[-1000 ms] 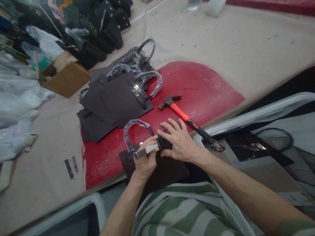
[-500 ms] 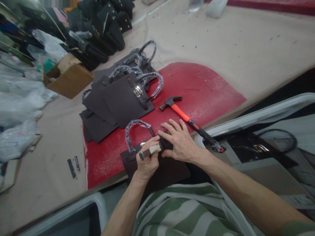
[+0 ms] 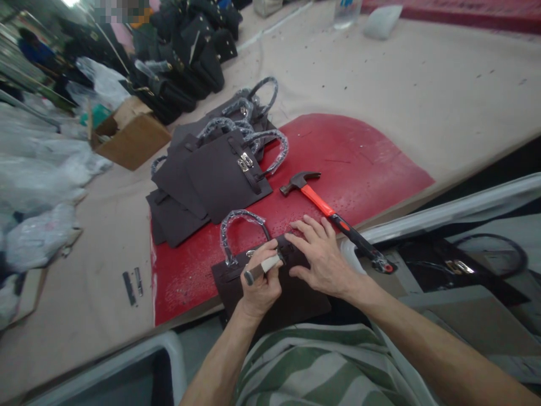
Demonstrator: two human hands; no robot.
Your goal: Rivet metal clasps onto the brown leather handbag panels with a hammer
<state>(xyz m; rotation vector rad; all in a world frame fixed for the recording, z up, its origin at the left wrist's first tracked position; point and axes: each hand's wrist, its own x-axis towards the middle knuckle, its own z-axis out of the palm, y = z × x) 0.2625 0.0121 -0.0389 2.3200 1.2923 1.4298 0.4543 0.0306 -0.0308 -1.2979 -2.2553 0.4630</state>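
Observation:
My left hand [image 3: 262,286] is closed round a short, stubby punch [image 3: 257,273] with a brown and white shaft, its tip hidden against the dark bag panel [image 3: 305,292]. The panel lies at the table's near edge, partly overhanging it. A plastic-wrapped handle [image 3: 228,228] loops up from its far side. My right hand [image 3: 323,260] rests on the panel just right of the punch, fingers spread, holding nothing. Beyond it lies a claw hammer [image 3: 318,200] with a red and black handle, head pointing away.
A red mat [image 3: 359,152] covers part of the table. Stacked dark bag panels [image 3: 224,186] with wrapped handles lie on its left. Two small rods [image 3: 129,288] are at the left, a cardboard box [image 3: 133,141] behind. Bins [image 3: 175,361] flank the near edge.
My view has shifted slightly, so the table sits lower and further right. My right hand has drawn a little away from the left. The left hand still grips the punch on the panel.

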